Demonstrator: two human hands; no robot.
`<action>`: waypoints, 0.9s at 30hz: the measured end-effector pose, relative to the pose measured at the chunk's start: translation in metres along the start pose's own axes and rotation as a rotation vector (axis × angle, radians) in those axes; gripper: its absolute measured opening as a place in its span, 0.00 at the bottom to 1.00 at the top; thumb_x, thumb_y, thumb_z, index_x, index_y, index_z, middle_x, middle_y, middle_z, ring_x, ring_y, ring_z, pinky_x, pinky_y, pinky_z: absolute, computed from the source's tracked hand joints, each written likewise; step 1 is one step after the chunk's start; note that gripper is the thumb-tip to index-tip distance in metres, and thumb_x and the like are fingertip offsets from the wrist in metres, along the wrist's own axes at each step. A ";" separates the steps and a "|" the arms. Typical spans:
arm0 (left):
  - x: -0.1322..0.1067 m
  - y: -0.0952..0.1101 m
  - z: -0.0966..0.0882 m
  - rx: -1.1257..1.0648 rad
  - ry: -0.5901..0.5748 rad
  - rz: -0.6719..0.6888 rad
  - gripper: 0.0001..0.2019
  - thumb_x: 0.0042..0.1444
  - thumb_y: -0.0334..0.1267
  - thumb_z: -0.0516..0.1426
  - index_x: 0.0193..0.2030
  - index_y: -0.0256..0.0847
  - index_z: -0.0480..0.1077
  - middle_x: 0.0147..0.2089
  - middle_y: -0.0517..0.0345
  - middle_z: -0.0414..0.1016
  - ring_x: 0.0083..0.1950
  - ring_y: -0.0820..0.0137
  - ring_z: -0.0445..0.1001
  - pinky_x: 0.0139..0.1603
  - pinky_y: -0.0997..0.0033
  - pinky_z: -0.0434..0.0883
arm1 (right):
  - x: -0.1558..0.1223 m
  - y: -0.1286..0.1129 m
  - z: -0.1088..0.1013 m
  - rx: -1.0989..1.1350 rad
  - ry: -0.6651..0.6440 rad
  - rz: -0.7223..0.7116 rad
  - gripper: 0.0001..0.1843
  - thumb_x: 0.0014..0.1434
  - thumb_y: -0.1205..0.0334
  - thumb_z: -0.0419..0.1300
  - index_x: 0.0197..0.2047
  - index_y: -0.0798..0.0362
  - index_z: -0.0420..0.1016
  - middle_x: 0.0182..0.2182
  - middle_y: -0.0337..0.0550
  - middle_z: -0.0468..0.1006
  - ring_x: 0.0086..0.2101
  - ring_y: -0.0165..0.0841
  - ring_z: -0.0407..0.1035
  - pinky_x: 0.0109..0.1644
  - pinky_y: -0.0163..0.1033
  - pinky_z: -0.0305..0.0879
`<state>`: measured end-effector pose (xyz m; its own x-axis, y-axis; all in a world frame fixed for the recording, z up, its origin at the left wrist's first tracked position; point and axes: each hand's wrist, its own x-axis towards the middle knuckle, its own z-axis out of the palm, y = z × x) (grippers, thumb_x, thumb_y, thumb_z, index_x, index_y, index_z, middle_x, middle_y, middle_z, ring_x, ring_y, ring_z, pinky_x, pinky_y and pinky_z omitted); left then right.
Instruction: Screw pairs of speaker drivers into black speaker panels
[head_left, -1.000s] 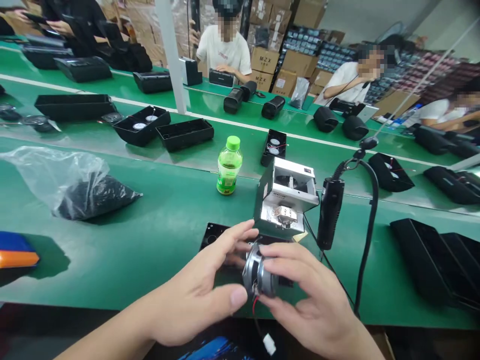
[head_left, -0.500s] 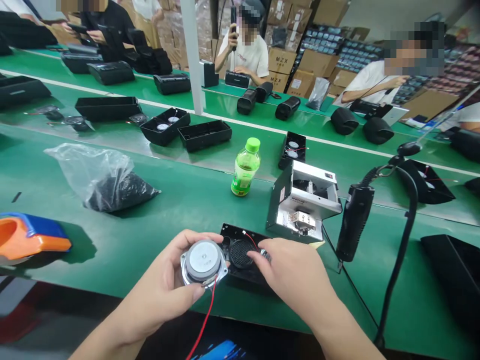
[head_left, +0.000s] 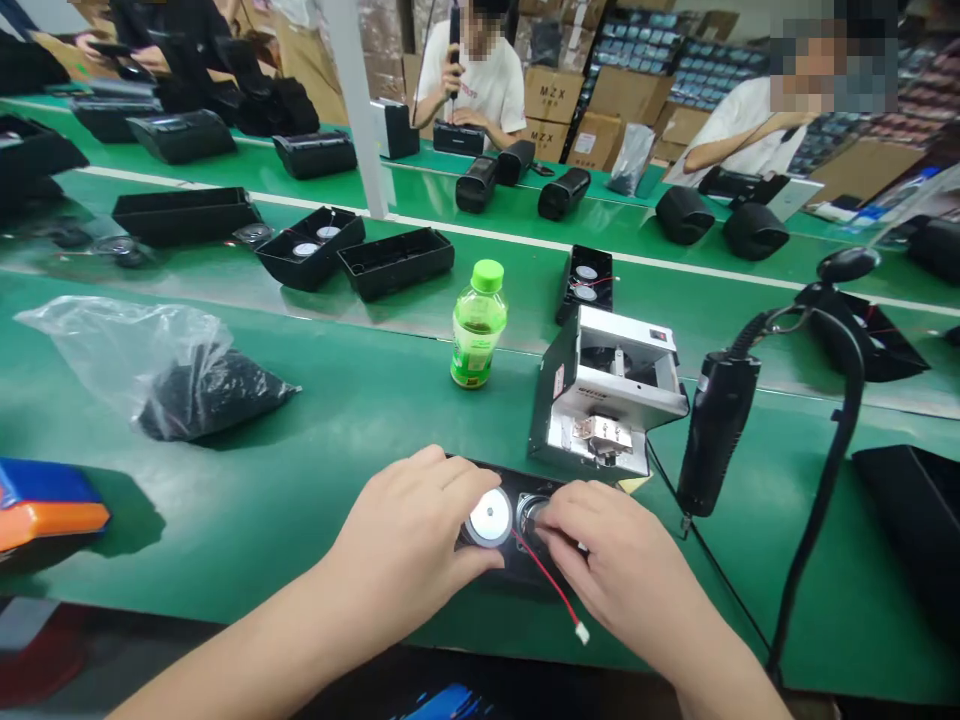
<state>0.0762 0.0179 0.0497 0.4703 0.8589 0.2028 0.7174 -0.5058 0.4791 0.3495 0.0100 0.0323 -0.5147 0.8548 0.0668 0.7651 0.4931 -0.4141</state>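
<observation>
My left hand [head_left: 420, 525] is closed around the rim of a round speaker driver [head_left: 490, 515], its pale magnet side facing up. The driver is over the left part of a black speaker housing [head_left: 487, 580], which lies near the table's front edge. Just right of it, a second speaker driver [head_left: 527, 515] shows partly under my right hand [head_left: 600, 540], whose fingers are pinched on its side. A red wire with a white plug [head_left: 582, 632] trails from between the drivers towards the front. My fingers hide much of the housing, so how far each driver sits in it is unclear.
Behind the hands stand a screw feeder [head_left: 611, 390] and a green-capped bottle [head_left: 478, 325]. A power screwdriver [head_left: 720, 430] hangs from a stand at right. At left lie a bag of black screws [head_left: 210, 390] and an orange-blue tool [head_left: 52, 505]. Co-workers sit across the line.
My left hand has carried its driver right, over the housing. The red wire now trails to the right. My right hand stays at the housing's right part. The view has shifted slightly.
</observation>
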 end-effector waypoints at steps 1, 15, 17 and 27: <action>0.004 0.001 0.004 0.053 -0.054 -0.003 0.26 0.52 0.38 0.81 0.53 0.44 0.78 0.50 0.57 0.87 0.45 0.57 0.83 0.44 0.56 0.78 | -0.002 0.003 0.001 0.007 0.006 -0.017 0.10 0.78 0.67 0.57 0.50 0.45 0.79 0.49 0.38 0.82 0.45 0.37 0.75 0.49 0.48 0.74; 0.024 0.015 0.013 0.213 -0.491 -0.166 0.18 0.63 0.31 0.72 0.57 0.42 0.77 0.52 0.52 0.80 0.45 0.54 0.86 0.44 0.55 0.85 | -0.012 0.015 -0.007 0.020 -0.104 -0.118 0.22 0.75 0.67 0.66 0.68 0.44 0.73 0.63 0.37 0.81 0.61 0.43 0.75 0.66 0.58 0.81; 0.027 0.016 0.015 0.219 -0.522 -0.186 0.17 0.64 0.30 0.71 0.58 0.40 0.77 0.51 0.51 0.79 0.45 0.53 0.86 0.44 0.52 0.86 | -0.013 0.017 -0.008 -0.007 -0.116 -0.130 0.26 0.73 0.69 0.67 0.69 0.43 0.72 0.65 0.37 0.81 0.62 0.44 0.75 0.67 0.60 0.82; 0.030 0.009 0.021 0.198 -0.592 -0.215 0.20 0.63 0.28 0.71 0.60 0.37 0.78 0.56 0.44 0.81 0.51 0.45 0.88 0.51 0.42 0.88 | -0.014 0.025 -0.003 -0.052 -0.127 -0.187 0.24 0.76 0.72 0.58 0.71 0.49 0.70 0.65 0.43 0.81 0.60 0.44 0.78 0.64 0.59 0.86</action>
<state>0.1077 0.0372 0.0423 0.4689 0.7820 -0.4106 0.8811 -0.3819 0.2790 0.3771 0.0110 0.0235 -0.6912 0.7223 0.0218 0.6693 0.6513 -0.3575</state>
